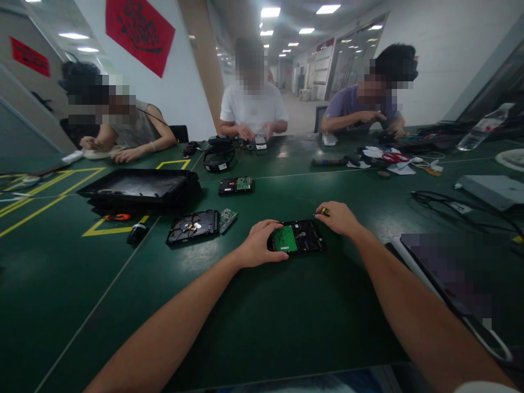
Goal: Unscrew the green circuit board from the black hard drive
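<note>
A black hard drive [310, 236] with a green circuit board [285, 238] on its upper face lies flat on the table in front of me. My left hand [262, 243] is closed around its left end, thumb along the near edge and fingers on the far edge. Just beyond the drive's far right corner, my right hand [339, 218] pinches a small screwdriver [325, 212] with a yellow-and-black handle. Its tip points left, and I cannot tell whether it touches the drive. To the left lie another hard drive [193, 227] and a loose circuit board [228, 220].
Farther off lies a third drive [236, 186]. Black trays [139, 188] are stacked at left, near an orange-and-black tool [118, 217]. A laptop-like slab [446, 273], black cables [446, 204] and a grey box [489, 191] lie at right. Three people sit across the table.
</note>
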Tool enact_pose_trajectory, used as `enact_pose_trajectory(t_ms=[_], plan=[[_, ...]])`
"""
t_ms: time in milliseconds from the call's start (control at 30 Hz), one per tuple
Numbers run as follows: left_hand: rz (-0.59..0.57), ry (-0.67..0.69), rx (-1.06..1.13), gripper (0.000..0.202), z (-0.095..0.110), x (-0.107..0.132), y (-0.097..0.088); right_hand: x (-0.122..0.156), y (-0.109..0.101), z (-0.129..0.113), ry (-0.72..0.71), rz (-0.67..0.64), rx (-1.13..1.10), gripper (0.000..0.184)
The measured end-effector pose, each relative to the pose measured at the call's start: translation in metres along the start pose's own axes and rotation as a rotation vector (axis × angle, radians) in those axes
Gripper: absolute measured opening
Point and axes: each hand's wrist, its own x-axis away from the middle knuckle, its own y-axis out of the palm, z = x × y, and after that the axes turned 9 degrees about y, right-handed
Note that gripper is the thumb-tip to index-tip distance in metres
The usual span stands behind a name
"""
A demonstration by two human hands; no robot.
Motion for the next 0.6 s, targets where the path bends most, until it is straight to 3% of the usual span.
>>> enact_pose_trajectory(t_ms=[600], plan=[[0.000,-0.015,0.004,0.085,-0.001,0.000,0.001,0.007,-0.002,-0.016,0.098,0.058,0.045,0.024]])
